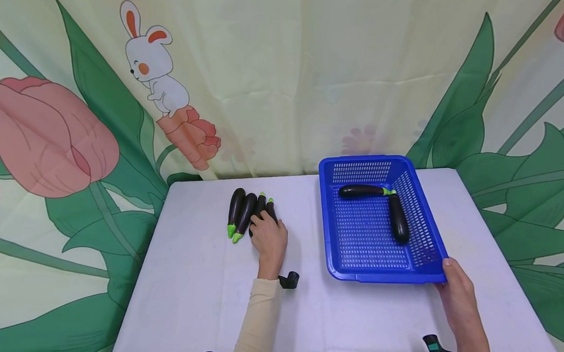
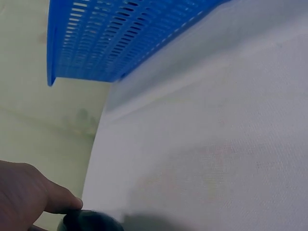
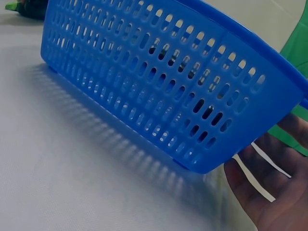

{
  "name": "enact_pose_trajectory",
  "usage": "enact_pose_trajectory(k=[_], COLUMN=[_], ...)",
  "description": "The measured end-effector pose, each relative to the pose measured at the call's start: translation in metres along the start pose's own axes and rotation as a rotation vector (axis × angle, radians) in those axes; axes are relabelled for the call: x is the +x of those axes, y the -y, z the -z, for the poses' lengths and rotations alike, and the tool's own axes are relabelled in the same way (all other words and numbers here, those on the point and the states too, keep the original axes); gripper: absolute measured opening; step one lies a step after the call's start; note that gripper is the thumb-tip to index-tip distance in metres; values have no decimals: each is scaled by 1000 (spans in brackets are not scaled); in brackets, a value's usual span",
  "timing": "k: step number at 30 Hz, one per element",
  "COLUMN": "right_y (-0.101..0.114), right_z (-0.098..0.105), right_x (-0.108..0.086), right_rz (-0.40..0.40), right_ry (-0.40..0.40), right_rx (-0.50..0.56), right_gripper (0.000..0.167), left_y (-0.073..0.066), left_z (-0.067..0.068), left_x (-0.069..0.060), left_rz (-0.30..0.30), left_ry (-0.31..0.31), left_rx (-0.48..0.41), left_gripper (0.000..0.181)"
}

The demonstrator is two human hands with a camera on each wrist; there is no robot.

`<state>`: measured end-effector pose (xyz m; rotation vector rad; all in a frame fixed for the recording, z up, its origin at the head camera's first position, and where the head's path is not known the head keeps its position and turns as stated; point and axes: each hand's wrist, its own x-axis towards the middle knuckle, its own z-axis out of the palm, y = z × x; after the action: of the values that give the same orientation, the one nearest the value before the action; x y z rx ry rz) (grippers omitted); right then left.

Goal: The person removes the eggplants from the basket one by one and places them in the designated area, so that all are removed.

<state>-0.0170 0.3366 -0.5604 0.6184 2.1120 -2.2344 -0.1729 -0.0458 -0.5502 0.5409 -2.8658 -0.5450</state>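
1. On the white surface (image 1: 189, 286), four eggplants are seen side by side, near the far edge and towards the far left corner; the green tips of the two left ones (image 1: 240, 215) are pointed at the near edge, those of the two right ones (image 1: 261, 202) at the far edge.
2. The two right ones are partly covered by the left hand (image 1: 269, 240); its grip is closed around eggplant, though whether one or both are grasped cannot be told.
3. A blue basket (image 1: 325, 219) is seen towards the far right corner; its near right corner is grasped by the right hand (image 1: 460, 291).
4. Two more eggplants are contained in it, one (image 1: 362, 192) set along its far wall, one (image 1: 398, 219) along its right wall, green tips brought together.
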Motion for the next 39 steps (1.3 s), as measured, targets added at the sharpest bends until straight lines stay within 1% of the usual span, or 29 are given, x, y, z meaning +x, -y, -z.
enact_pose_trajectory(k=[8, 13, 15, 20, 23, 27, 30, 34, 39], right_y=[-1, -1, -1, -2, -2, -2, -2, -2, -2], right_z=[0, -1, -1, -1, -1, -1, 0, 0, -1], right_x=[0, 0, -1, -1, 0, 0, 0, 1, 2], right_rz=[-17, -27, -23, 27, 48, 43, 23, 0, -1], right_ry=[-7, -14, -13, 3, 6, 4, 1, 0, -1], right_rx=[-2, -7, -5, -7, -1, 7, 0, -6, -1], right_gripper=[63, 63, 63, 62, 60, 60, 62, 64, 64], left_y=[1, 1, 1, 2, 3, 3, 2, -1, -6], left_z=[-3, -5, -6, -8, -8, -6, -3, 2, 10], left_x=[-1, -2, -3, -2, -2, -3, -4, -7, -13], left_rz=[-17, -12, -12, -20, -19, -14, -20, -47, -105], left_ry=[1, 15, 13, -11, -11, -3, -4, -19, -73], left_rx=[7, 13, 15, -14, -22, -20, -25, -19, -19], left_gripper=[52, 50, 49, 48, 48, 49, 49, 48, 44])
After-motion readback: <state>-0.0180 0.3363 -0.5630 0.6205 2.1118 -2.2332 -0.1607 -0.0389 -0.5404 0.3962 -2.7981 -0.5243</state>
